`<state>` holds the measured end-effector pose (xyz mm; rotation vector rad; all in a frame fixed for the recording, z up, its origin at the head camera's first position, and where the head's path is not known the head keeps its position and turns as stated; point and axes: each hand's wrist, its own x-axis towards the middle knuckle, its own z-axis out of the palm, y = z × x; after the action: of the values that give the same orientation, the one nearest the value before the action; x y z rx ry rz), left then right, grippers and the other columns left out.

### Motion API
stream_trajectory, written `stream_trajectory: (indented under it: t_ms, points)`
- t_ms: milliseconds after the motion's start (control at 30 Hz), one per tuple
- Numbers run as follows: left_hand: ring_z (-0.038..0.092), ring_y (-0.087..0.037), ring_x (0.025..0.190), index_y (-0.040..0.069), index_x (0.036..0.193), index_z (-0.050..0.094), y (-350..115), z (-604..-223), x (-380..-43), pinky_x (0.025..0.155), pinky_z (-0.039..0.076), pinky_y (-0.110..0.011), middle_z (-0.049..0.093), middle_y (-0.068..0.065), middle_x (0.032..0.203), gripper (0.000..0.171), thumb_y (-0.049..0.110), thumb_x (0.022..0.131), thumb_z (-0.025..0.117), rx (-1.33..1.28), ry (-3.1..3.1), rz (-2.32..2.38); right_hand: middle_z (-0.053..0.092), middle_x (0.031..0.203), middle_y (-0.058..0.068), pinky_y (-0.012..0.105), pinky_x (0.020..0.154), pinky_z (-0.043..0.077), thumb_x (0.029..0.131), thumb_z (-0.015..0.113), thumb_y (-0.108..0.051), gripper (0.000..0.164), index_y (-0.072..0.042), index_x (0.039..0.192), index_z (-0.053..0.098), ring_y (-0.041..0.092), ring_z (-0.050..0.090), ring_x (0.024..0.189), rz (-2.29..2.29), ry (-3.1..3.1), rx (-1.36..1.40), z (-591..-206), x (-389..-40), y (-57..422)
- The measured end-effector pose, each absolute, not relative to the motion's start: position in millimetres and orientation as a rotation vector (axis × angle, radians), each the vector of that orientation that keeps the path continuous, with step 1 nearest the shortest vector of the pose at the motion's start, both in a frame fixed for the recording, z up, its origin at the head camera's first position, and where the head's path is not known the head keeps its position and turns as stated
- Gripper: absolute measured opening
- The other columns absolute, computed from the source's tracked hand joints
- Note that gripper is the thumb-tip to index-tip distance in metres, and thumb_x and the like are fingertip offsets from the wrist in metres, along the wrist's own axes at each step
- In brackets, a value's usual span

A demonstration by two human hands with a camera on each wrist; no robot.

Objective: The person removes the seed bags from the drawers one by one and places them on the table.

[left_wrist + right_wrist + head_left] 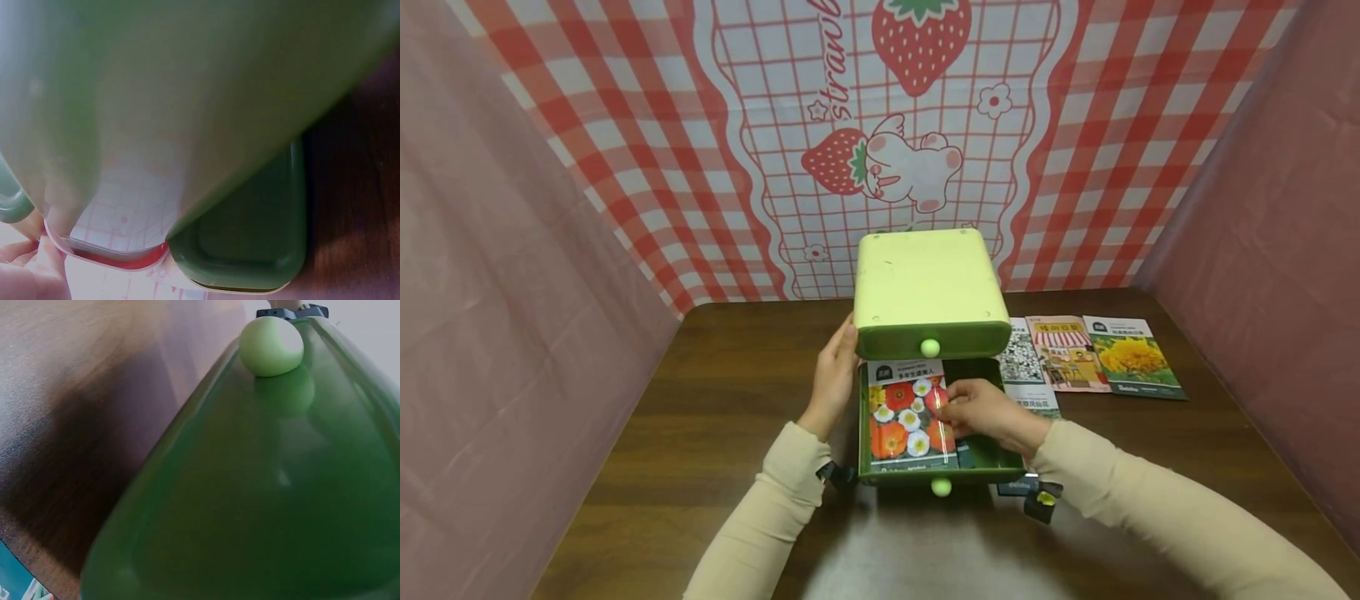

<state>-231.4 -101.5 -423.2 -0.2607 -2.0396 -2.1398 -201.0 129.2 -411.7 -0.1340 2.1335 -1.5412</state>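
A small pale-green two-drawer box (928, 279) stands on the table with its lower drawer (898, 478) pulled out. In that drawer lies a seed packet (917, 417) printed with red, orange and white poppies. My right hand (988, 412) reaches into the drawer and pinches the packet's right edge. Against the box's left side, beside the drawer, rests my left hand (835, 371). Part of the left hand (34, 272) also shows in the left wrist view. The drawer's green front (250, 487) fills much of the right wrist view and hides the right hand there.
To the right lie several more packets, among them a yellow-flower packet (1131, 357) and a pink shopfront packet (1067, 354). Another packet (1017, 486) sticks out under the drawer's right front. A checked strawberry cloth (760, 167) hangs behind the table.
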Motion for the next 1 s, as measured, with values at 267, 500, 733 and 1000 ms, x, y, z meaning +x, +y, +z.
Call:
stream_trajectory:
  t_ms: [267, 500, 733, 1000]
  points:
    - [0.038, -0.024, 0.143, 0.017, 0.151, 0.039, -102, -423, -232, 0.115, 0.039, -0.048, 0.039, -0.004, 0.157, 0.055, 0.045, 0.105, 0.038, -0.264, -2.053, -2.145, 0.046, 0.062, -0.002, 0.03, 0.065, 0.06, 0.096, 0.058, -0.006, 0.008, 0.001, 0.093, 0.055, 0.012, 0.054, 0.065, -1.503, 2.142, -0.148, -414, -200, 130]
    - [0.041, -0.024, 0.141, 0.015, 0.15, 0.04, -101, -422, -231, 0.115, 0.039, -0.045, 0.041, -0.006, 0.156, 0.049, 0.036, 0.107, 0.037, -0.276, -2.021, -2.156, 0.054, 0.064, -0.003, 0.028, 0.064, 0.059, 0.095, 0.056, -0.003, 0.008, 0.004, 0.096, 0.054, 0.01, 0.054, 0.064, -1.565, 2.167, -0.156, -409, -200, 131]
    - [0.043, -0.023, 0.14, 0.014, 0.149, 0.042, -101, -422, -231, 0.115, 0.04, -0.041, 0.042, -0.006, 0.154, 0.048, 0.036, 0.107, 0.038, -0.255, -2.007, -2.162, 0.056, 0.073, -0.001, 0.025, 0.063, 0.057, 0.096, 0.055, -0.003, 0.009, 0.005, 0.099, 0.055, 0.01, 0.051, 0.068, -1.588, 2.168, -0.125, -399, -201, 137]
    - [0.041, -0.027, 0.141, 0.01, 0.151, 0.038, -101, -421, -232, 0.115, 0.039, -0.043, 0.038, -0.01, 0.156, 0.046, 0.028, 0.108, 0.035, -0.246, -2.022, -2.167, 0.051, 0.077, 0.0, 0.021, 0.059, 0.05, 0.098, 0.056, -0.012, 0.013, 0.001, 0.099, 0.056, 0.009, 0.048, 0.067, -1.544, 2.136, -0.078, -384, -197, 153]
